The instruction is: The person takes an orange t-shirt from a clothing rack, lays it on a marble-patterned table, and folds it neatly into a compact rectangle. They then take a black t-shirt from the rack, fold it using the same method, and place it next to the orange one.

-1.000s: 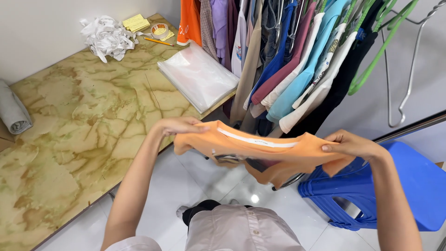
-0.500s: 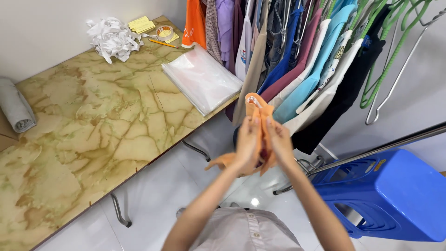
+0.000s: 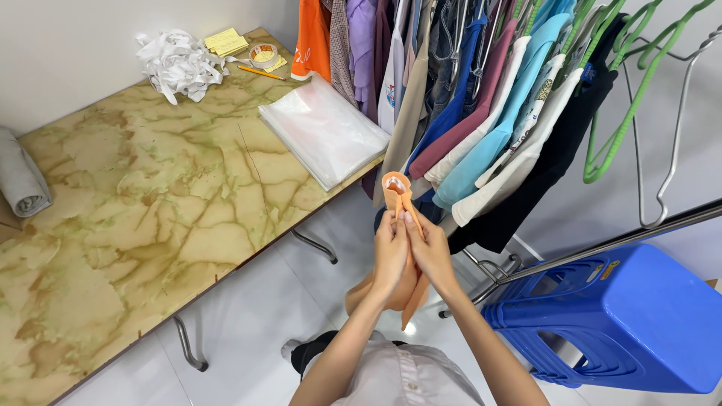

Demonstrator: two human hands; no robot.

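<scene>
Holding a folded orange garment

Head view: your left hand (image 3: 390, 252) and right hand (image 3: 432, 252) meet palm to palm, fingers clamped on the orange garment (image 3: 397, 192), folded narrow and upright, before the clothes rack (image 3: 481, 113), beside the marble-patterned table (image 3: 135, 203).

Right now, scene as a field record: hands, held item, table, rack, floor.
left hand: pinching orange garment, palm against right
right hand: pinching same garment
orange garment: folded narrow, held upright between the hands
table: marbled top; clear plastic bags, white crumpled scraps, tape roll, grey fabric roll
rack: hung shirts, green hangers
floor: blue stools, stacked
</scene>
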